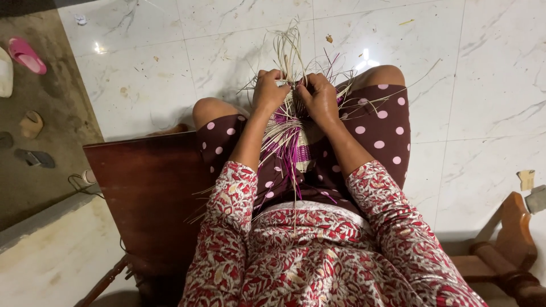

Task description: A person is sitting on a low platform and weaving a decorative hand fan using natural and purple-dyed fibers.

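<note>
A half-woven mat (287,139) is kept on the lap; its loose straws (290,48) are pinched tight by the left hand (268,91) and right hand (318,96), so the weave is steadied.

A dark wooden seat (149,187) stood on the white marble floor (483,102). Far to the left lay a pink slipper (24,55), a tan sandal (30,124) and a dark sandal (35,157) (all on bare concrete). A turned wooden armrest (512,239) stood low right.
</note>
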